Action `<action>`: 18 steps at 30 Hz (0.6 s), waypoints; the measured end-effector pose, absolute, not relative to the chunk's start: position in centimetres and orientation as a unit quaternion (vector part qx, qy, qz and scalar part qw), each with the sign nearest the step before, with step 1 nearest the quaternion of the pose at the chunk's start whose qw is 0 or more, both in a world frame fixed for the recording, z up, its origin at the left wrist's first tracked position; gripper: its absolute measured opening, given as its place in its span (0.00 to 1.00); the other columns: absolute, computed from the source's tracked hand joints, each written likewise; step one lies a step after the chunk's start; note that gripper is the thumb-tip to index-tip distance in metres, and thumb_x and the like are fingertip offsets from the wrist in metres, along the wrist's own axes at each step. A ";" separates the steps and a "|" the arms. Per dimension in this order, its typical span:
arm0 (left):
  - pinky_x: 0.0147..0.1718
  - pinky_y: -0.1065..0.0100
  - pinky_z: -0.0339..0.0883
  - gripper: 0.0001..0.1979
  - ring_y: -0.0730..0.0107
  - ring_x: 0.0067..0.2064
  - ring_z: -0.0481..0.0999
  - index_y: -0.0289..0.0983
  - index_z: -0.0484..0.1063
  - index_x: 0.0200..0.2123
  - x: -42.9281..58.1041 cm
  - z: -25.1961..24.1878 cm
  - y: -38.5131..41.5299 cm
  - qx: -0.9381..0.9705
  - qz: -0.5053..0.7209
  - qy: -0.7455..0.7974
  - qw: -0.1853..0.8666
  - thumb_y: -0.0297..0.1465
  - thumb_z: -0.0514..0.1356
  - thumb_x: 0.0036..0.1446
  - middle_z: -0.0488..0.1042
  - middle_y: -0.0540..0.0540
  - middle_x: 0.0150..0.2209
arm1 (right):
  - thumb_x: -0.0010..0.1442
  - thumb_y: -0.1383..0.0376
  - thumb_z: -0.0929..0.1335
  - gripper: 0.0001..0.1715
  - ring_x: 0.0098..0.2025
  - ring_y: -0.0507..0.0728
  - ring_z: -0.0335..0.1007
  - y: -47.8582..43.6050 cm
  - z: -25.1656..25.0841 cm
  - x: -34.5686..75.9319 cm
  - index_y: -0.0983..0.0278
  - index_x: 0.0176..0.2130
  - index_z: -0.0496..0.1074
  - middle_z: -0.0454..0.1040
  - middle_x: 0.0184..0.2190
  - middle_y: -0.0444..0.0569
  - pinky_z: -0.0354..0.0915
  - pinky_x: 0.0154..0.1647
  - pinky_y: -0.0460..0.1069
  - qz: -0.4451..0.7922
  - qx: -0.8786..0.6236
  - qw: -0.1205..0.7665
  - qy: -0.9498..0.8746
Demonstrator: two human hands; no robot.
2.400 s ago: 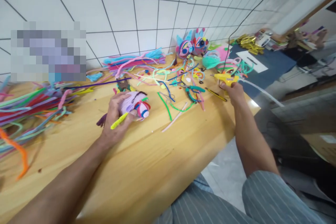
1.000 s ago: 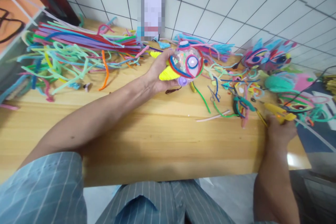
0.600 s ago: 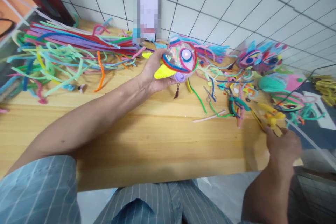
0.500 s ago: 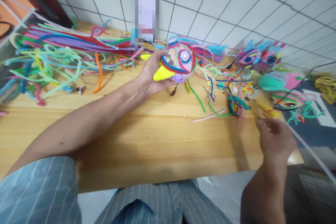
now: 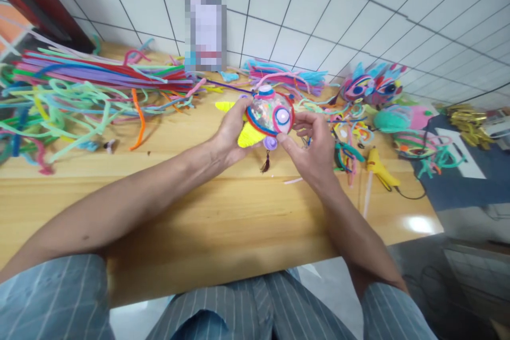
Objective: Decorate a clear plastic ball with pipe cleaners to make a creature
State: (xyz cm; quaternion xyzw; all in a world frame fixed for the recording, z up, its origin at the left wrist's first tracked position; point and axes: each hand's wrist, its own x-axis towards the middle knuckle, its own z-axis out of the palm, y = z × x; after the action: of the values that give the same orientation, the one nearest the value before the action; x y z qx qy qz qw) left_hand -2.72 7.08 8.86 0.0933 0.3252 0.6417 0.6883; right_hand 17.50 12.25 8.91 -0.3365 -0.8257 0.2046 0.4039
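A clear, rounded fish craft [image 5: 263, 117] is held above the table between both hands. Red and blue pipe cleaner edges its body, with yellow fins, a pink-and-blue ringed eye, a purple spiral and a dark hanging tassel [image 5: 266, 162]. My left hand [image 5: 233, 133] grips it from the fin side, thumb on top and fingers partly hidden beneath. At the eye end, my right hand [image 5: 313, 143] pinches the rim between thumb and fingers. A yellow glue gun [image 5: 380, 169] lies to the right of my right hand.
Loose pipe cleaners [image 5: 79, 109] heap at the left, with another bundle [image 5: 287, 77] by the tiled wall. Pliers [image 5: 348, 154] lie among scraps. Finished fish crafts [image 5: 370, 85] sit at the back right. A blurred upright panel [image 5: 206, 32] leans on the wall.
My right hand has come from beside the glue gun at the right to the fish craft's eye end. The left hand still holds the craft. The view has shifted slightly.
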 end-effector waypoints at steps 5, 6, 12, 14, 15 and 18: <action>0.44 0.52 0.90 0.19 0.44 0.48 0.92 0.39 0.82 0.54 -2.2 7.9 7.4 0.097 0.644 0.353 0.671 0.45 0.65 0.69 0.90 0.41 0.41 | 0.67 0.46 0.80 0.27 0.48 0.63 0.81 12.5 8.0 17.9 0.52 0.56 0.74 0.82 0.50 0.48 0.81 0.50 0.61 0.199 -0.343 0.398 -0.827; 0.45 0.51 0.90 0.19 0.43 0.49 0.92 0.38 0.83 0.53 -2.1 7.8 7.5 0.099 0.647 0.360 0.665 0.45 0.65 0.69 0.90 0.41 0.41 | 0.67 0.45 0.79 0.27 0.48 0.63 0.82 12.6 7.8 17.9 0.52 0.56 0.74 0.82 0.50 0.48 0.81 0.49 0.61 0.201 -0.345 0.398 -0.826; 0.45 0.49 0.89 0.16 0.42 0.54 0.90 0.43 0.82 0.45 -1.4 8.7 6.7 0.133 0.640 0.430 0.622 0.48 0.67 0.67 0.91 0.44 0.42 | 0.68 0.42 0.78 0.26 0.49 0.64 0.81 12.4 6.7 17.2 0.50 0.56 0.75 0.83 0.50 0.48 0.82 0.51 0.63 0.218 -0.368 0.393 -0.814; 0.44 0.48 0.89 0.11 0.44 0.53 0.90 0.46 0.82 0.43 -1.1 9.2 6.2 0.139 0.624 0.459 0.617 0.45 0.70 0.64 0.91 0.49 0.41 | 0.68 0.40 0.78 0.27 0.51 0.65 0.82 12.0 6.6 17.4 0.48 0.57 0.76 0.83 0.53 0.48 0.82 0.53 0.64 0.231 -0.370 0.380 -0.815; 0.45 0.48 0.90 0.13 0.44 0.53 0.90 0.46 0.82 0.44 -1.1 9.4 6.0 0.151 0.630 0.469 0.600 0.46 0.70 0.64 0.91 0.49 0.42 | 0.68 0.40 0.78 0.27 0.53 0.65 0.82 12.0 6.6 18.0 0.48 0.58 0.76 0.83 0.55 0.48 0.82 0.55 0.64 0.238 -0.367 0.373 -0.819; 0.47 0.50 0.90 0.18 0.45 0.50 0.90 0.43 0.81 0.44 -1.4 8.9 6.1 0.197 0.631 0.499 0.560 0.51 0.72 0.62 0.90 0.50 0.39 | 0.68 0.42 0.78 0.27 0.55 0.65 0.83 12.1 6.4 22.8 0.49 0.60 0.78 0.85 0.57 0.50 0.81 0.58 0.64 0.224 -0.375 0.361 -0.824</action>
State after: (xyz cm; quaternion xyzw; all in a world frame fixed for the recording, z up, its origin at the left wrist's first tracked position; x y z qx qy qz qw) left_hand -1.44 6.14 8.91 0.1974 0.4992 0.6306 0.5605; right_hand 22.83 12.07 6.37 -0.3754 -0.8238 0.2239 0.3610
